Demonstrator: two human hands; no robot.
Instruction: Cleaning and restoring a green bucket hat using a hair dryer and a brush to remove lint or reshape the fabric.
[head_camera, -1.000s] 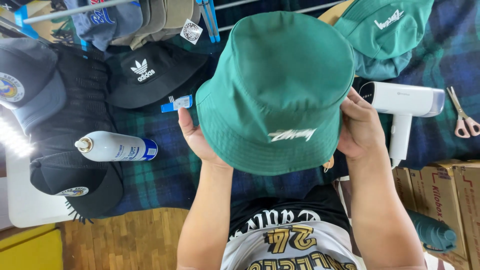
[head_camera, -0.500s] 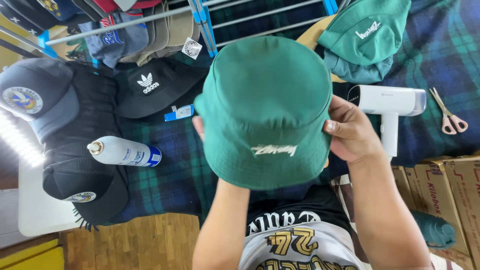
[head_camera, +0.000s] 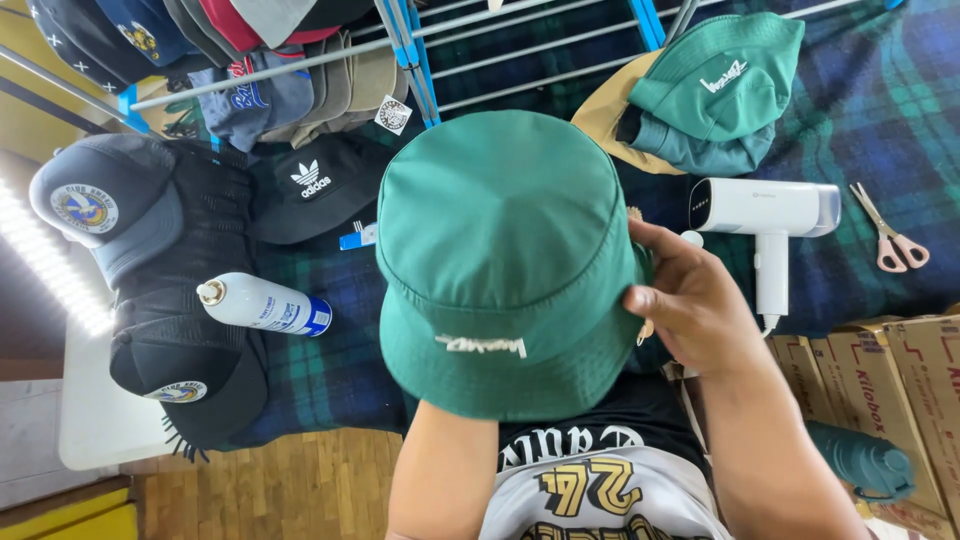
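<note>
A green bucket hat (head_camera: 500, 260) fills the middle of the view, crown up toward the camera, with a round flat top, a stitched seam where the crown meets the brim, and a small white embroidered mark on the brim at 6 o'clock. It is held above a dark blue-green plaid cloth (head_camera: 880, 110).

The right hand (head_camera: 690, 305) grips the hat's edge at 3 o'clock, fingers curled onto the brim. The left hand is hidden under the hat; only the forearm shows, running up from 6 o'clock into it, so I cannot tell how that hand is set.

At 1 o'clock of the hat a second green hat (head_camera: 715, 75) lies on a folded teal one. At 3 o'clock, beyond the right hand, a white hand steamer (head_camera: 765, 215) lies on the cloth, with pink-handled scissors (head_camera: 888, 235) farther out. At 9 o'clock a white spray can (head_camera: 262, 303) lies on its side, just beside a black cap (head_camera: 190, 365). At 10 o'clock sits a black bucket hat (head_camera: 315, 190), and at 11 o'clock caps hang on a rack (head_camera: 300, 50). At 4 o'clock stand cardboard boxes (head_camera: 880, 370), closed, their contents unseen.
</note>
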